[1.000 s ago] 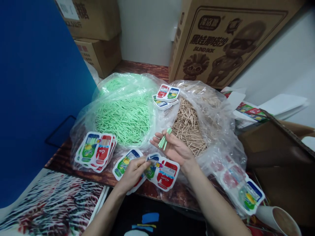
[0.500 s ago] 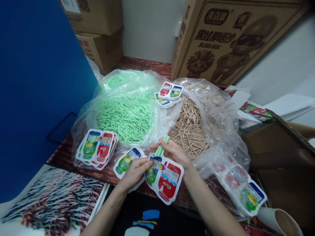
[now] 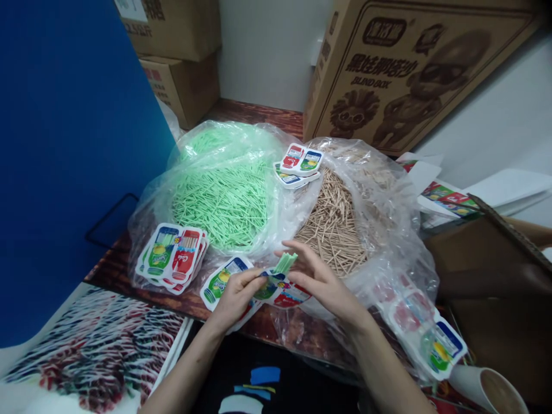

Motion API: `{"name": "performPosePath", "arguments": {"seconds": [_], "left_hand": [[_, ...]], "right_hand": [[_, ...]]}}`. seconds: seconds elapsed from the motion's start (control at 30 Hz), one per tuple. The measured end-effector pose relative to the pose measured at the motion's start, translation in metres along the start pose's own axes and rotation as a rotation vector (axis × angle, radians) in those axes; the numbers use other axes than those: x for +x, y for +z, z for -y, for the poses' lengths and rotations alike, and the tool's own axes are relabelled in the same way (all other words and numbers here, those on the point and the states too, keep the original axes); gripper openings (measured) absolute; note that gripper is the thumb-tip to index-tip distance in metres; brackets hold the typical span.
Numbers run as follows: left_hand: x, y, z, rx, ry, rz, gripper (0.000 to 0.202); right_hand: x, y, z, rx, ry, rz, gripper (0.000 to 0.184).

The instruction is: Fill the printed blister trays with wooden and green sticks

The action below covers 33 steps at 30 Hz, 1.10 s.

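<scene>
My left hand (image 3: 236,298) pinches the top edge of a printed double packet (image 3: 293,294) with a green Sprite half and a red Cola half. The packet is tipped, so its face looks foreshortened. A small bunch of pale green sticks (image 3: 285,263) pokes out of the Sprite half. Beside them my right hand (image 3: 328,283) has its fingers apart, the thumb close to the packet; whether it touches cannot be made out. Under my left hand, another packet (image 3: 214,287) lies on the table. Behind are a clear bag of green sticks (image 3: 222,201) and one of brown sticks (image 3: 334,230).
Stacked packets lie at the left (image 3: 166,253) and between the bags (image 3: 302,161). Several bagged packets (image 3: 442,348) and a paper cup (image 3: 487,388) sit at the right. Cardboard boxes (image 3: 185,86) and a large printed box (image 3: 388,109) stand behind; a blue panel (image 3: 77,144) borders the left.
My right hand has let go of the green sticks and spread its fingers. The sticks now stand in the packet, which has tilted flatter.
</scene>
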State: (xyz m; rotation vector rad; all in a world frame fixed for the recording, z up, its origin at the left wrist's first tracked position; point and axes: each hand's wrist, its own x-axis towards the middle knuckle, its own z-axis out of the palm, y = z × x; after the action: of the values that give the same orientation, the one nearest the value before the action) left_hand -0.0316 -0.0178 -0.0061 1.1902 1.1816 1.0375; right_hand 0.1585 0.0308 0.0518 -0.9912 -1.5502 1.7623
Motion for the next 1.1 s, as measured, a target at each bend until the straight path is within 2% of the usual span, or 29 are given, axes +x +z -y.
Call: {"name": "performPosePath", "arguments": {"seconds": [0.1,0.17,0.3,0.47,0.63,0.77,0.83,0.93,1.03,1.1], "left_hand": [[0.001,0.003,0.001,-0.073,-0.04,-0.028,0.026],[0.002,0.004,0.003,-0.15,-0.063,-0.034,0.027],[0.002,0.006,0.008,-0.256,-0.091,-0.053,0.027],[0.001,0.005,0.006,-0.282,-0.076,-0.093,0.026],[0.001,0.006,0.009,-0.341,-0.09,-0.079,0.025],[0.0,0.009,0.016,-0.334,-0.106,-0.062,0.026],[0.0,0.01,0.017,-0.326,-0.115,-0.049,0.027],[-0.001,0.006,0.014,-0.292,-0.113,0.037,0.026],[0.0,-0.003,0.01,-0.122,-0.117,0.206,0.022],[0.0,-0.008,0.009,0.027,-0.126,0.257,0.015]], "right_hand": [[-0.004,0.001,0.005,-0.335,-0.148,-0.012,0.029],[-0.006,0.004,0.005,-0.477,-0.206,-0.012,0.024],[-0.011,0.007,0.005,-0.548,-0.268,-0.205,0.042],[-0.014,0.009,0.007,-0.702,-0.387,-0.152,0.018],[-0.013,0.014,0.01,-0.784,-0.377,-0.16,0.019],[-0.008,0.014,0.011,-0.936,-0.251,-0.053,0.006],[-0.006,0.011,0.01,-1.003,-0.216,-0.014,0.007],[-0.006,0.008,0.008,-1.013,-0.245,-0.042,0.011],[-0.012,0.015,0.005,-0.963,-0.31,-0.194,0.014],[-0.018,0.026,0.002,-0.913,-0.346,-0.257,0.017]]}}
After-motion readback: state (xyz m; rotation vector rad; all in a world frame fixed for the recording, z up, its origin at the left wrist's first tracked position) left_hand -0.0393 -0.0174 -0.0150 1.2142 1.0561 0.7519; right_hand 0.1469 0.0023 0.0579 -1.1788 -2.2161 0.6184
